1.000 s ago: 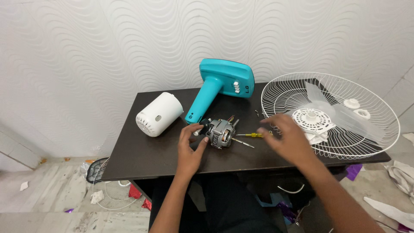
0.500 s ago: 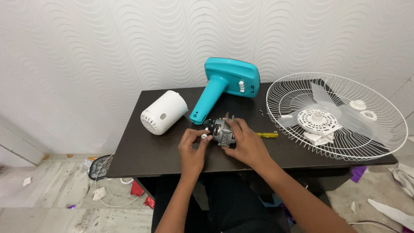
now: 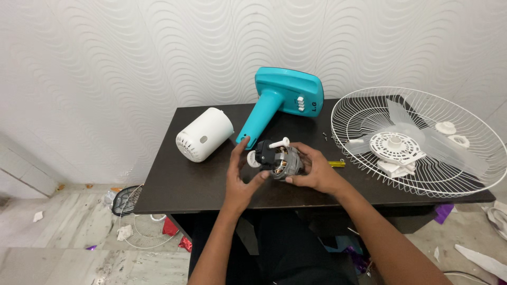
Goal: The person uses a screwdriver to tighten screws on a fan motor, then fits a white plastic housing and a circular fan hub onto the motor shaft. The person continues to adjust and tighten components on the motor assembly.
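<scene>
Motor [image 3: 278, 160], metal with copper windings, sits on the dark table [image 3: 179, 184], half hidden by left hand [image 3: 242, 178] and right hand [image 3: 312, 170], fingers clamped around it. Screwdriver [image 3: 337, 164] mostly hidden; wire grille [image 3: 422, 134] cut off.

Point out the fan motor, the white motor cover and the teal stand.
fan motor [image 3: 280, 161], head view, on its metal core between both hands.
white motor cover [image 3: 205, 134], head view, on its side wall.
teal stand [image 3: 288, 95], head view, on its flat base.

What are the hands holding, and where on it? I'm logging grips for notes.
Both hold the fan motor: the left hand grips its shaft end, the right hand cups its other side.
</scene>
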